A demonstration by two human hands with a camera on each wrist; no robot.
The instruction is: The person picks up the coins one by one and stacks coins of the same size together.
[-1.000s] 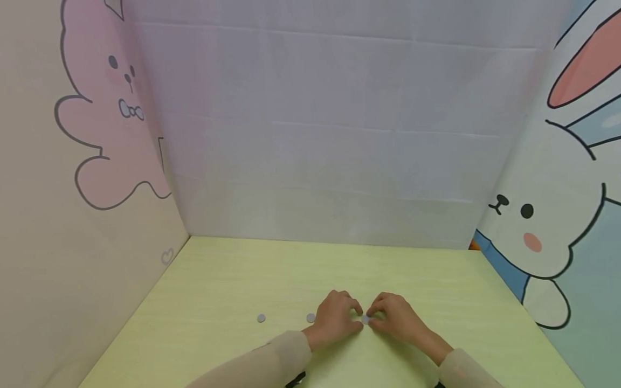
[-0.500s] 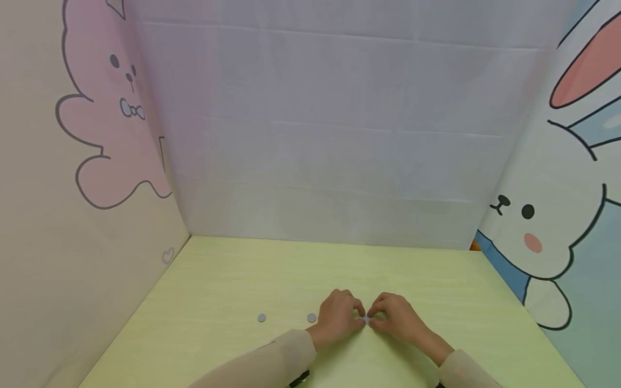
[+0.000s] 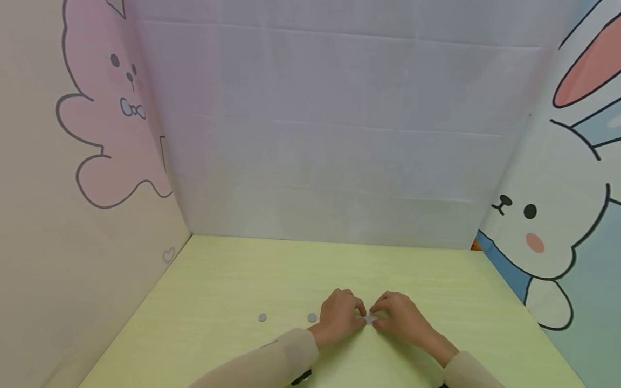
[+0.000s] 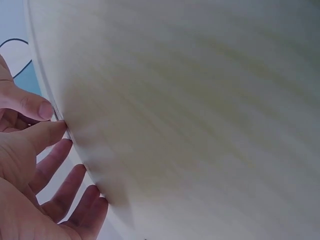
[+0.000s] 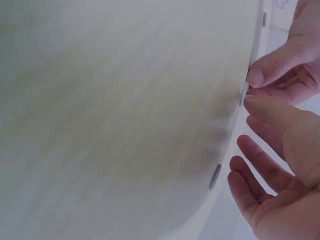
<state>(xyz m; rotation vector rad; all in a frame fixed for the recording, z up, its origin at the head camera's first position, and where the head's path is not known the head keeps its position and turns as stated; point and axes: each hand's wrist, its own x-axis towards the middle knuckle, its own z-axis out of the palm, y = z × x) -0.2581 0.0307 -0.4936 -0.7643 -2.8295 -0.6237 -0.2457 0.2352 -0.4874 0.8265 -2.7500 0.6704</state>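
Observation:
A small grey disc (image 3: 370, 319) lies on the pale yellow table between both hands, its edges partly hidden by fingertips. My left hand (image 3: 337, 318) has its thumb and forefinger at the disc's left side. From the other side my right hand (image 3: 400, 319) pinches it with thumb and forefinger. In the right wrist view the two thumbs meet close to the edge-on disc (image 5: 244, 94), while the right hand's other fingers are spread, loosely bent. The left wrist view shows the left hand (image 4: 55, 185) in a similar pose, fingertips at the table surface.
Two more grey discs, one at the left (image 3: 262, 317) and one beside the left wrist (image 3: 312, 317), lie roughly in a row. Another disc (image 5: 215, 176) shows by the right hand's fingers, hidden in the head view. Cloth walls (image 3: 315, 134) enclose the table (image 3: 233, 280).
The left hand has come in slightly toward the right, up to the middle disc. That disc and the right hand have shifted a little rightward. The two left discs lie still.

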